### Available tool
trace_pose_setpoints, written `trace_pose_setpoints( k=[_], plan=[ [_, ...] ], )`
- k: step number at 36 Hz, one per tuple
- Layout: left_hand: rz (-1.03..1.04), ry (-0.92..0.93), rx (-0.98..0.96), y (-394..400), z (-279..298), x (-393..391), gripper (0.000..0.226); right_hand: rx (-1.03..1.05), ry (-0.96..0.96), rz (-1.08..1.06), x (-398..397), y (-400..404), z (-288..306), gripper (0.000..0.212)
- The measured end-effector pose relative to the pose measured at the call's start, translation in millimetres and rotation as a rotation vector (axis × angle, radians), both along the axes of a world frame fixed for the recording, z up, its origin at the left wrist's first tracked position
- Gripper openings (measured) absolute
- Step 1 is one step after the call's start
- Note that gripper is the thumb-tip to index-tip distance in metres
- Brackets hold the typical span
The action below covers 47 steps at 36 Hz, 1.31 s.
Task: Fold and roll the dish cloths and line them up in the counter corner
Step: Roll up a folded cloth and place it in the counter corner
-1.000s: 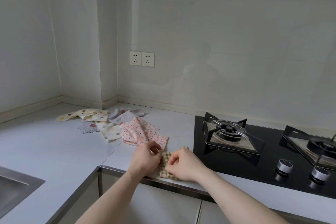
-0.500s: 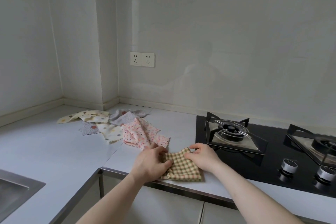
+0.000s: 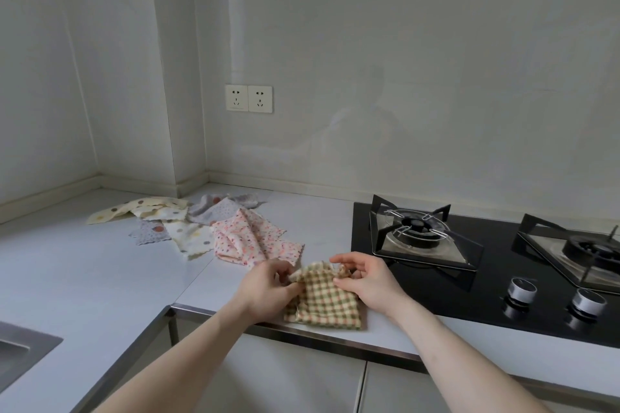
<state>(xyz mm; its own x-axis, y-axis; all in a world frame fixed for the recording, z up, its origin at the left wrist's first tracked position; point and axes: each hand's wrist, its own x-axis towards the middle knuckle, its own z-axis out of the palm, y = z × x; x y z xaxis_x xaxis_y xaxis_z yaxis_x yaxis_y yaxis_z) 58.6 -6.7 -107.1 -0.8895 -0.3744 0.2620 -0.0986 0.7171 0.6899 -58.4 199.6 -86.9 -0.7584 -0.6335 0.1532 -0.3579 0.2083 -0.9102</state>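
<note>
A yellow-green checked dish cloth point(image 3: 323, 303) lies folded near the counter's front edge. My left hand point(image 3: 268, 288) pinches its far left corner, and my right hand point(image 3: 365, 282) pinches its far right edge, lifting the far end slightly. Behind it sits a loose pile of unfolded cloths: a pink flowered cloth point(image 3: 255, 241), a cream dotted cloth point(image 3: 191, 236), a grey cloth point(image 3: 214, 209), and a long yellow spotted cloth point(image 3: 134, 209) reaching toward the counter corner point(image 3: 188, 188).
A black gas hob point(image 3: 469, 282) with two burners and two knobs point(image 3: 520, 288) lies just right of my hands. A steel sink point(image 3: 16, 349) shows at the lower left. A double wall socket point(image 3: 248, 98) is above the pile.
The checked cloth has been opened out from a small bundle into a flat folded rectangle. Both hands moved from its near part to its far edge and now lift that edge.
</note>
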Motion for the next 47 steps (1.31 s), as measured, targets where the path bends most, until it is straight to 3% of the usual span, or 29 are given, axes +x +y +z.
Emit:
trace_pose_setpoints(
  k=[4,8,13,21,32,37,41,44,47],
  plan=[
    [0.013,0.155,0.143,1,-1,4,0.001,-0.078,0.112,-0.132,7,-4,-12,0.028],
    [0.004,0.168,0.184,5,3,8,0.013,-0.094,0.217,-0.226,15,-9,-16,0.014],
    [-0.011,0.157,0.206,8,9,10,0.014,-0.118,0.259,-0.268,16,-10,-17,0.017],
    [-0.023,0.166,0.188,10,13,12,0.023,-0.071,0.373,-0.253,21,-7,-17,0.029],
    [0.148,0.087,0.156,6,7,6,0.017,0.14,0.567,-0.1,38,-5,-16,0.021],
    [0.16,0.086,0.212,3,6,1,0.018,0.189,0.578,-0.068,40,-5,-16,0.02],
    [0.147,0.113,0.263,5,9,4,0.026,0.176,0.572,-0.044,42,-4,-15,0.006],
    [0.178,0.122,0.216,7,8,4,0.032,0.145,0.544,-0.03,40,-5,-15,0.022],
    [0.214,0.15,0.055,10,3,4,0.022,0.094,0.484,-0.014,40,-5,-12,0.02]
  ],
)
